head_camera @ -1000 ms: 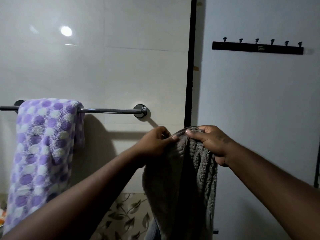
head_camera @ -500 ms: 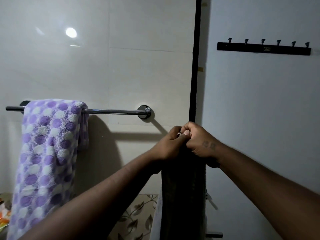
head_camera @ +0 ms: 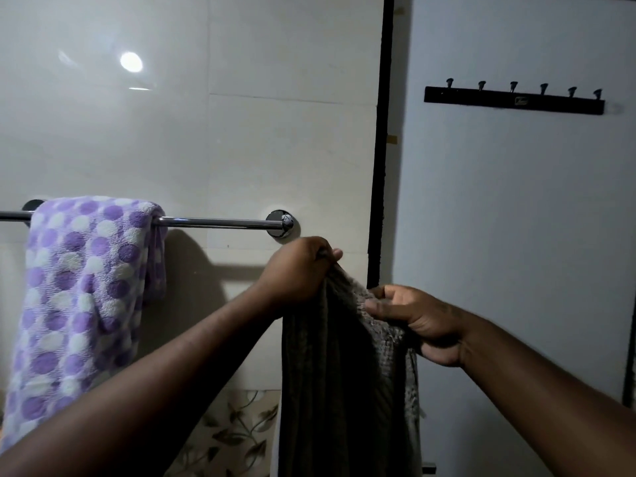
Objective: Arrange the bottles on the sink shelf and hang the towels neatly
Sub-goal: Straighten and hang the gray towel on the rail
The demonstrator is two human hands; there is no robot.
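Note:
A grey ribbed towel (head_camera: pixel 340 380) hangs down in front of me, held up by both hands. My left hand (head_camera: pixel 297 270) pinches its top corner just below the right end of the chrome towel rail (head_camera: pixel 213 222). My right hand (head_camera: pixel 418 320) grips the towel's top edge lower and to the right. A purple and white dotted towel (head_camera: pixel 82 297) is draped over the left part of the rail. No bottles or sink shelf are in view.
A black hook rack (head_camera: pixel 514 101) with several hooks is fixed high on the white door at the right. A dark door frame (head_camera: pixel 380 149) runs down between the tiled wall and the door. Leaf-patterned tiles (head_camera: pixel 227 435) show at the bottom.
My hands were pinched together at the towel's top; now they have parted, the right hand sliding down and right along the edge while the left hand stays high.

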